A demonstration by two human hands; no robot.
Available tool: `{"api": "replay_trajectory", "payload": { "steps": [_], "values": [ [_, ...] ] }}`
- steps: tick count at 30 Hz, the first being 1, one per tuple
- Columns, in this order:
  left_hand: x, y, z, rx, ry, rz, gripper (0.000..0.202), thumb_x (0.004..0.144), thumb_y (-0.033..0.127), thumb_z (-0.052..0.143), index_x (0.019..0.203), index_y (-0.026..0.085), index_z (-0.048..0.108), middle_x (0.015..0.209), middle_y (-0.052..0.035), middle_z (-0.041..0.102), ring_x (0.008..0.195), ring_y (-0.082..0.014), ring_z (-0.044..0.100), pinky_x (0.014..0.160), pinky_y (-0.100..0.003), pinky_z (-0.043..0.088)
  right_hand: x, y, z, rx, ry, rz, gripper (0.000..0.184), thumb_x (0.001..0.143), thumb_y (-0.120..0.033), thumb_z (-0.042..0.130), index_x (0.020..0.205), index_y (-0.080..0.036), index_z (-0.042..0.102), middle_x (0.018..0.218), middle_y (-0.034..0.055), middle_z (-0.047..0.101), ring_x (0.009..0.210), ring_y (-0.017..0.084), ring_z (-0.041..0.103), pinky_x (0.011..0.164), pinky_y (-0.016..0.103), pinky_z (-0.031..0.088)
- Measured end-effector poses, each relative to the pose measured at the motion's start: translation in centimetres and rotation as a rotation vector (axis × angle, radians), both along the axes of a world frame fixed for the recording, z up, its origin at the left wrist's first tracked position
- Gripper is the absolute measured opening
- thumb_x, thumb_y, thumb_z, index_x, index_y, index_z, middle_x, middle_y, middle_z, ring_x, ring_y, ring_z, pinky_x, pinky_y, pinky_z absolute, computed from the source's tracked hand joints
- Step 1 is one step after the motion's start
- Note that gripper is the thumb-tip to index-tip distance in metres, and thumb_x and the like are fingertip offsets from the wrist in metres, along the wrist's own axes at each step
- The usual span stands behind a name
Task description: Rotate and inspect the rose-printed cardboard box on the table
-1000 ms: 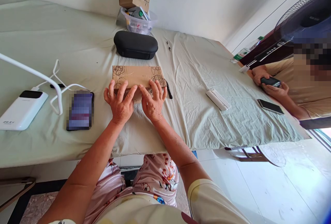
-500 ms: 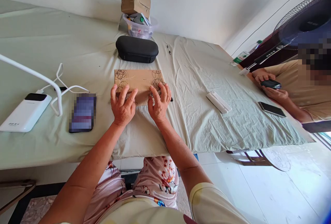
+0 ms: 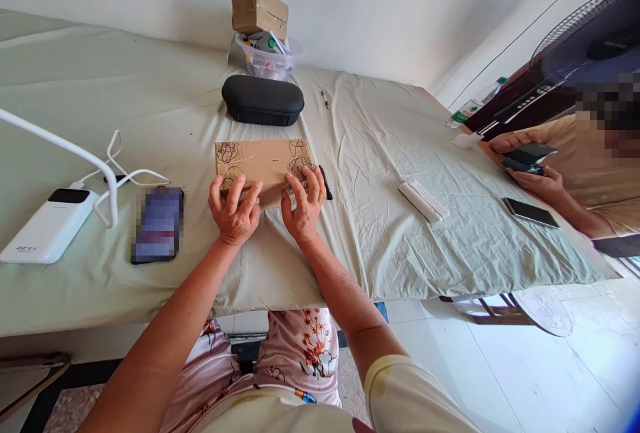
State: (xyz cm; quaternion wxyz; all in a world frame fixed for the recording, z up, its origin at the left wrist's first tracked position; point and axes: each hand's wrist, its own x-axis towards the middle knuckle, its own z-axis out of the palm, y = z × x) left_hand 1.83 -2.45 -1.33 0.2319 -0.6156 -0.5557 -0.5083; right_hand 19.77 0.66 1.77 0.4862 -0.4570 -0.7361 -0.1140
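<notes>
A small brown cardboard box [image 3: 265, 156], scribbled with black loops at its top corners, lies on the cloth in front of me. My left hand [image 3: 235, 209] rests on its near left part, fingers spread and bent over the near edge. At the near right part, my right hand [image 3: 303, 205] touches the box the same way, fingers apart. The thumbs are by the box's front side, which the hands partly hide. Just right of my right fingers shows a dark, slim object [image 3: 326, 183], partly covered; its kind is unclear.
Beyond the box lie a black zip case [image 3: 263, 101] and a pen [image 3: 325, 99]. A plastic basin [image 3: 270, 65] carries another carton [image 3: 260, 9]. Leftward are a power bank [image 3: 47, 229], white cable and phone [image 3: 157, 226]. A white device [image 3: 424, 201] and another person [image 3: 595, 179] are right.
The box and both hands have shifted very slightly toward me and left. More of the dark object beside my right hand shows. The other person's hands have tilted up a dark item.
</notes>
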Motion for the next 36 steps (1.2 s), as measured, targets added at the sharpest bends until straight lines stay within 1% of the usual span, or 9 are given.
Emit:
{"api": "replay_trajectory", "payload": {
  "steps": [5, 13, 17, 20, 24, 27, 29, 34, 36],
  "values": [
    [0.16, 0.15, -0.11, -0.059, -0.094, 0.005, 0.032, 0.094, 0.045, 0.062, 0.109, 0.026, 0.083, 0.128, -0.0169, 0.073, 0.158, -0.042, 0.035, 0.126, -0.065, 0.03, 0.07, 0.23, -0.07, -0.056, 0.011, 0.043, 0.039, 0.101, -0.024, 0.048, 0.132, -0.028, 0.07, 0.152, 0.0102, 0.058, 0.162, 0.03, 0.034, 0.132, 0.061, 0.035],
    [-0.11, 0.22, -0.59, -0.109, -0.136, -0.016, 0.037, 0.096, 0.052, 0.06, 0.11, 0.025, 0.081, 0.132, -0.0155, 0.07, 0.161, -0.0411, 0.028, 0.128, -0.065, 0.026, 0.04, 0.36, -0.15, 0.024, 0.01, 0.045, 0.039, 0.101, -0.021, 0.047, 0.131, -0.028, 0.07, 0.151, 0.0099, 0.058, 0.162, 0.029, 0.035, 0.132, 0.061, 0.037],
    [-0.23, 0.22, -0.66, -0.108, -0.14, -0.049, 0.035, 0.099, 0.051, 0.057, 0.113, 0.029, 0.08, 0.133, -0.0116, 0.07, 0.164, -0.0372, 0.022, 0.129, -0.067, 0.022, 0.06, 0.33, -0.2, -0.016, 0.01, 0.05, 0.04, 0.101, -0.022, 0.047, 0.133, -0.028, 0.07, 0.152, 0.0095, 0.057, 0.163, 0.029, 0.033, 0.132, 0.062, 0.036],
    [-0.25, 0.18, -0.55, -0.102, -0.126, -0.041, 0.037, 0.099, 0.052, 0.056, 0.11, 0.027, 0.081, 0.132, -0.0122, 0.071, 0.164, -0.0387, 0.022, 0.129, -0.067, 0.023, 0.09, 0.26, -0.17, -0.045, 0.022, 0.064, 0.04, 0.101, -0.022, 0.047, 0.133, -0.028, 0.07, 0.153, 0.0095, 0.056, 0.163, 0.03, 0.033, 0.133, 0.063, 0.035],
    [-0.22, 0.05, -0.32, -0.116, -0.112, -0.035, 0.043, 0.102, 0.054, 0.05, 0.109, 0.026, 0.082, 0.134, -0.0105, 0.071, 0.166, -0.0365, 0.02, 0.129, -0.065, 0.023, 0.09, 0.19, -0.04, -0.062, 0.035, 0.077, 0.04, 0.101, -0.022, 0.046, 0.133, -0.028, 0.07, 0.153, 0.0099, 0.056, 0.163, 0.03, 0.033, 0.133, 0.063, 0.034],
    [-0.11, -0.05, -0.13, -0.164, -0.155, -0.048, 0.039, 0.097, 0.053, 0.059, 0.11, 0.025, 0.082, 0.137, -0.0173, 0.07, 0.165, -0.0409, 0.022, 0.129, -0.068, 0.023, 0.12, 0.23, 0.04, -0.053, 0.037, 0.081, 0.039, 0.101, -0.022, 0.046, 0.132, -0.027, 0.07, 0.152, 0.0102, 0.057, 0.162, 0.03, 0.035, 0.133, 0.063, 0.035],
    [-0.03, -0.09, -0.05, -0.185, -0.171, -0.062, 0.039, 0.095, 0.053, 0.063, 0.111, 0.023, 0.082, 0.139, -0.0195, 0.069, 0.164, -0.0443, 0.023, 0.129, -0.07, 0.023, 0.19, 0.27, 0.05, -0.039, 0.036, 0.088, 0.039, 0.102, -0.023, 0.046, 0.132, -0.027, 0.07, 0.151, 0.0101, 0.058, 0.161, 0.03, 0.036, 0.133, 0.063, 0.035],
    [0.02, -0.09, -0.12, -0.152, -0.12, -0.022, 0.035, 0.096, 0.047, 0.062, 0.113, 0.024, 0.082, 0.139, -0.0174, 0.071, 0.162, -0.0439, 0.029, 0.129, -0.067, 0.024, 0.42, 0.41, 0.07, -0.017, 0.041, 0.12, 0.039, 0.103, -0.024, 0.046, 0.135, -0.028, 0.067, 0.152, 0.0102, 0.057, 0.16, 0.031, 0.038, 0.132, 0.065, 0.035],
    [0.0, -0.08, -0.19, -0.134, -0.107, -0.02, 0.033, 0.097, 0.044, 0.062, 0.114, 0.025, 0.082, 0.139, -0.0165, 0.071, 0.162, -0.0432, 0.03, 0.13, -0.067, 0.025, 0.59, 0.57, 0.18, 0.039, 0.052, 0.136, 0.038, 0.104, -0.024, 0.047, 0.137, -0.029, 0.066, 0.151, 0.0104, 0.057, 0.157, 0.031, 0.042, 0.131, 0.064, 0.038]
  ]
}}
